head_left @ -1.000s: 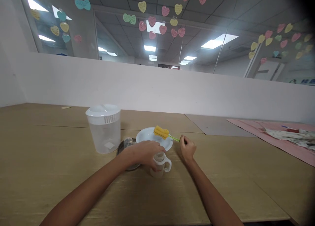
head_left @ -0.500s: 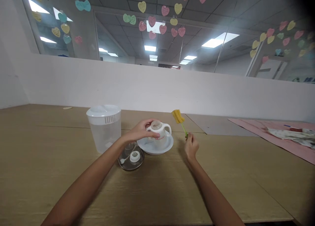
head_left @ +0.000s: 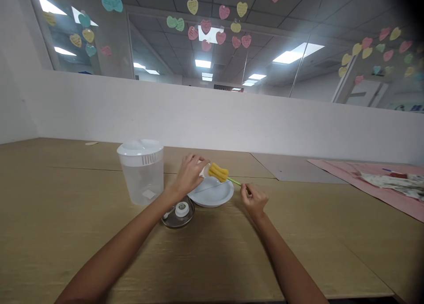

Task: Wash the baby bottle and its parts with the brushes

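Observation:
My left hand [head_left: 190,173] is wrapped round a white bottle [head_left: 204,170], tilted on its side with its mouth towards the right, above a white bowl [head_left: 212,200]. In my right hand [head_left: 254,199] is the thin green handle of a yellow sponge brush [head_left: 218,172]. The sponge head is at the bottle's mouth; whether its tip is inside I cannot tell. Left of the bowl, a metal tray [head_left: 178,221] holds a white ring cap [head_left: 182,209] and a small white brush, partly hidden by my left forearm.
A clear plastic bucket with a white lid [head_left: 141,173] stands left of the tray. At the far right a pink cloth [head_left: 338,171] bears a patterned cloth and a pen. Behind the table runs a white wall [head_left: 212,118] below windows with heart-shaped notes.
The bottle has been lifted from the bowl and tipped to the right. The sponge brush has moved left and down, swinging from upright to nearly level, and meets the bottle's mouth.

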Demonstrator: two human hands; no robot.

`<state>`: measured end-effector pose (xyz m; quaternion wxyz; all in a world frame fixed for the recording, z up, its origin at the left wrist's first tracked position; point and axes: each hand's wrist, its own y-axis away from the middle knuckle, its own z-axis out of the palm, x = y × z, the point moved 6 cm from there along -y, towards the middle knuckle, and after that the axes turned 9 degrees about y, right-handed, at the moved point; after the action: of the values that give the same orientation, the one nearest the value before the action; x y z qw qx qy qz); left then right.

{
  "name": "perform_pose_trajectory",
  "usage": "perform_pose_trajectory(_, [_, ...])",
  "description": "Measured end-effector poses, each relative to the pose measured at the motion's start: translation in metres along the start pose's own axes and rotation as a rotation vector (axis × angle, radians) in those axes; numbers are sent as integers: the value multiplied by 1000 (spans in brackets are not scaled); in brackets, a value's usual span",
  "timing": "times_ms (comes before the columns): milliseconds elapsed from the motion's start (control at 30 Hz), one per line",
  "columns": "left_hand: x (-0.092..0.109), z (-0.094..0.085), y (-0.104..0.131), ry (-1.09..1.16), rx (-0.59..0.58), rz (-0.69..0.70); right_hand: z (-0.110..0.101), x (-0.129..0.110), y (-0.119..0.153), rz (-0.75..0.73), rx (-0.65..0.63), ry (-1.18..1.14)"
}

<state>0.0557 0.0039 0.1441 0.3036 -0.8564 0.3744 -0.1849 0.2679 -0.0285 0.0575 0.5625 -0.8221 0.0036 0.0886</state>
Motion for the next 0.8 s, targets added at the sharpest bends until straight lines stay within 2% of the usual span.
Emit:
perform_pose_trajectory(133, [16, 8, 3, -114, -66, 39, -2, -11, 2, -136, -18, 109])
perform_pose_trajectory(267, [34, 29, 8, -166, -155, 179, 0, -30, 5, -283, -37, 124])
perform_pose_trajectory(333, [39, 37, 8, -183, -172, 243, 1, -34, 5, -305, -30, 134])
perform_pose_trajectory(400, [37, 39, 6, -218, -141, 264, 1, -30, 3, -275, -15, 152])
perform_pose_trajectory(533, [11, 26, -1, -242, -39, 165, 2, -8, -4, -124, -30, 170])
perform_pose_trajectory(633, [-14, 11, -5, -160, 17, 5, 2, 21, -7, 151, -37, 159])
perform_pose_trajectory(733, [-32, -6, -6, 92, 90, -248, 9, 52, -2, 477, -119, 141])
perform_pose_trajectory(800, [-32, -11, -6, 319, 77, -365, 22, 64, 4, 582, -266, 164])
